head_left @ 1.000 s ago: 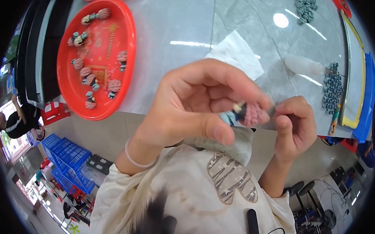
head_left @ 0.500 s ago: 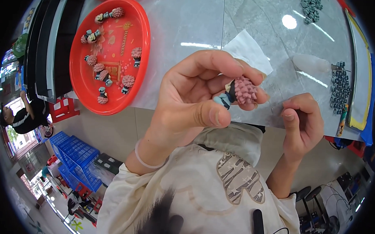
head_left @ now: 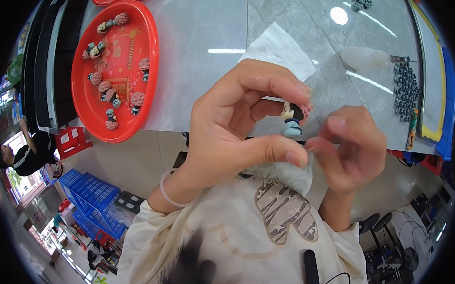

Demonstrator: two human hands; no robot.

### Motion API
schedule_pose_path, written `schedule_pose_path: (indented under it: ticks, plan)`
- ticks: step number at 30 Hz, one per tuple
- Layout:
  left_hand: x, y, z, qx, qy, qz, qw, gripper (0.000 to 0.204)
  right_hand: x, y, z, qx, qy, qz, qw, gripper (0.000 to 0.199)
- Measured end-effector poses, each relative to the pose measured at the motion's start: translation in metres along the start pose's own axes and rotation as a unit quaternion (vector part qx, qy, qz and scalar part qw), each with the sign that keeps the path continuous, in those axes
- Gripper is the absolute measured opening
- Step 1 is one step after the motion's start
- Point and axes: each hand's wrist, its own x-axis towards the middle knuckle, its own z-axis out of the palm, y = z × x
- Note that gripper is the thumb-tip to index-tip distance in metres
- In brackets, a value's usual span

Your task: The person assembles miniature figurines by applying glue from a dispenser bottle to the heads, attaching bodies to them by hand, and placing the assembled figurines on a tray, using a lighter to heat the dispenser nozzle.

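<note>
A small figurine (head_left: 293, 123) with a pink bobbled back, a black and cream head and a pale blue base is held at the fingertips of my left hand (head_left: 223, 112). It stands roughly upright above the table's near edge, the fingers at its top and the thumb below it. My right hand (head_left: 355, 151) is just right of it, fingers curled and thumb drawn in, close to my left thumb tip. Motion smears those fingers, and whatever may be pinched there is too small to name.
On the left, a red oval tray (head_left: 153, 84) bears several similar figurines. A white tissue (head_left: 283, 49) lies beyond my left hand. Farther right are a translucent bottle (head_left: 363, 58), many small dark pieces (head_left: 406, 90) and a thin pen-like tube (head_left: 412, 129). Blue crates (head_left: 93, 195) stand on the floor.
The figurine has been turned from lying sideways to upright, its cream front now showing. My right hand has moved left and closer to it. The whole view has shifted slightly.
</note>
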Motion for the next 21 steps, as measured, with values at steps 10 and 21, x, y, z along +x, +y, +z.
schedule_pose_path:
  ticks: [10, 21]
  plan:
    - [0.001, 0.001, 0.007, -0.027, 0.028, -0.064, 0.997, 0.05, 0.006, 0.006, 0.005, -0.097, -0.041, -0.07, 0.992, 0.031]
    - [0.006, 0.0, 0.007, 0.056, 0.017, -0.054, 0.997, 0.034, 0.006, 0.015, -0.002, 0.014, -0.02, -0.049, 0.998, 0.035]
